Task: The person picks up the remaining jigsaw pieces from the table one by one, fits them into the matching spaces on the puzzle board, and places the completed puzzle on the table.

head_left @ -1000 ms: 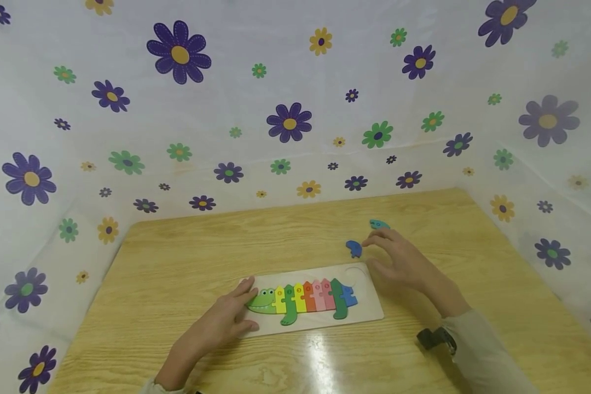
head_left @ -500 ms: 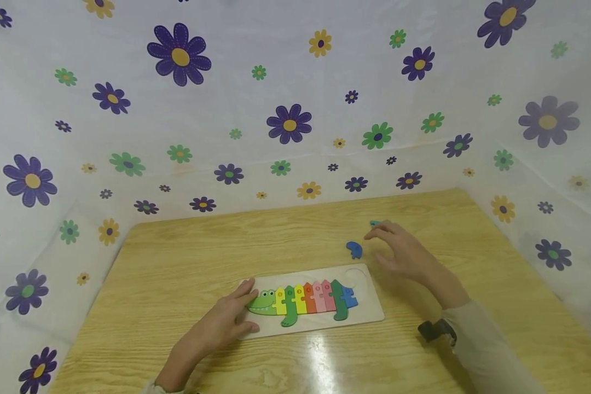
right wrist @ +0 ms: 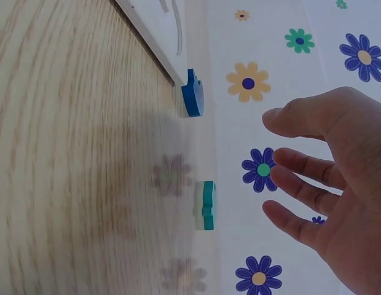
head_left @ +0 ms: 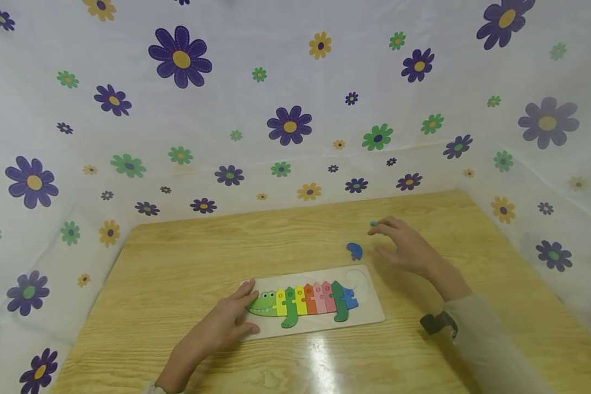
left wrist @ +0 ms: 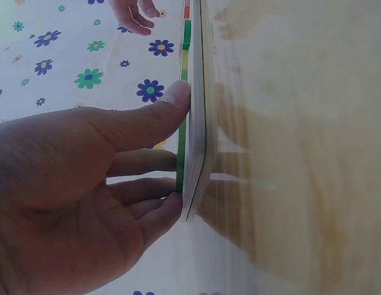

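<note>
A pale wooden puzzle board (head_left: 371, 309) lies on the table with a crocodile made of coloured, numbered pieces in it. My left hand (head_left: 221, 322) rests on the board's left end, fingertips at the green crocodile head (head_left: 263, 305) and thumb near the lower edge. In the left wrist view its fingers (left wrist: 160, 215) touch the board's face and rim. My right hand (head_left: 407, 250) hovers above the table behind the board's right end, fingers loosely bent, holding nothing. Beside it lies a dark blue curved piece (head_left: 354, 251). A teal piece (right wrist: 208, 205) lies farther back, mostly hidden by that hand in the head view.
The wood-grain table (head_left: 202, 251) is enclosed by white sheets (head_left: 256, 98) printed with flowers at the back and sides. A curved outline (head_left: 357, 273) shows at the board's right end. A black strap (head_left: 438, 324) is on the right wrist.
My right hand has drawn slightly right and back, away from the blue piece, and now covers most of the teal piece. The left hand and the board stay in place.
</note>
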A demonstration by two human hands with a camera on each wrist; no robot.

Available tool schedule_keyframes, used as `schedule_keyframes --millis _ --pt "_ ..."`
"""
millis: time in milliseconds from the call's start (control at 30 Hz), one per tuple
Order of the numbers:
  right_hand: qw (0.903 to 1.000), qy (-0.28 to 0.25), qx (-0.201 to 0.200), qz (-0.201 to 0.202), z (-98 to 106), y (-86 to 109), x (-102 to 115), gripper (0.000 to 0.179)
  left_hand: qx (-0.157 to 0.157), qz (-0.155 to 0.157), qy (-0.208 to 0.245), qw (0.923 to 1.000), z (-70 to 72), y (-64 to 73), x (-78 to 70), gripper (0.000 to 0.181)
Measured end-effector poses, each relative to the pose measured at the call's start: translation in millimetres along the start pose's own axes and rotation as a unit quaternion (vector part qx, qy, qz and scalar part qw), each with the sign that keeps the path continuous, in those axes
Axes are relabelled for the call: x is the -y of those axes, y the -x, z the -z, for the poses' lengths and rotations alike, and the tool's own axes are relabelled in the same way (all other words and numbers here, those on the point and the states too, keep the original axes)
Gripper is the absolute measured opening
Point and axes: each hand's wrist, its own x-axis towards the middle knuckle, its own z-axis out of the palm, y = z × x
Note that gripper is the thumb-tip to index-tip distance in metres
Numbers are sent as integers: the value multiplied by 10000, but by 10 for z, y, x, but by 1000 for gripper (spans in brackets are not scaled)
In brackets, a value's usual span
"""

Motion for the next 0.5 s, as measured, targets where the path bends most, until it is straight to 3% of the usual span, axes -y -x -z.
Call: schedule_keyframes --millis 300,500 --pt "9998 126 -84 140 25 -53 -89 30 -16 -45 -3 10000 6 -1 -1 74" --pt "9998 99 56 -138 51 -86 -116 29 -12 -51 1 10000 5 -4 2 74"
